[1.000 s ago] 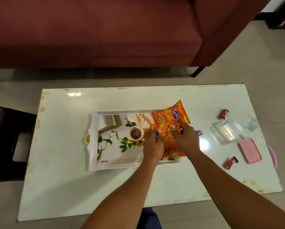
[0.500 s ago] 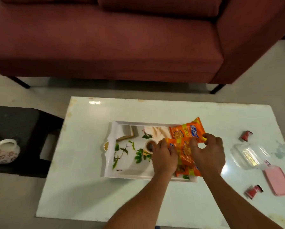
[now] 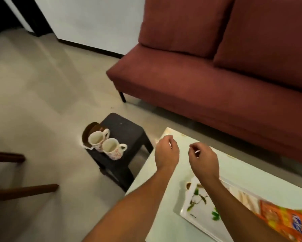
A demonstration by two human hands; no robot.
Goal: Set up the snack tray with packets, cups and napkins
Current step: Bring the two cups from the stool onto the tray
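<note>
Far cup (image 3: 96,139): it stands upright on the black stool (image 3: 129,130), at the stool's left edge and against a brown round thing (image 3: 89,132) that cannot be identified. A push from the right would probably send it off the edge to the floor.
Near cup (image 3: 111,148): upright and touching the far cup, with its handle to the right. If it is lifted carelessly, it may knock its neighbour.
Stool: it is low and well below the table (image 3: 255,177). The reach down and across may be misjudged, because this view is blurred.
Left hand (image 3: 166,152): it is over the table's left corner, the fingers loosely curled and holding nothing. It is the nearer hand to the 2 cups.
Right hand (image 3: 203,159): it is just beside the left hand, the fingers also loosely curled and empty. If both hands go for the cups at once, the forearms may cross and bump.
Tray (image 3: 194,217): it lies on the table under the right forearm. Much of its leaf-printed bottom is bare, so there seems to be room for cups. A forearm that drops low could drag it.
Packet (image 3: 284,222): the orange packet lies at the tray's right end. A cup set down on it would probably tip.
Napkins: 0 are seen in this view.
</note>
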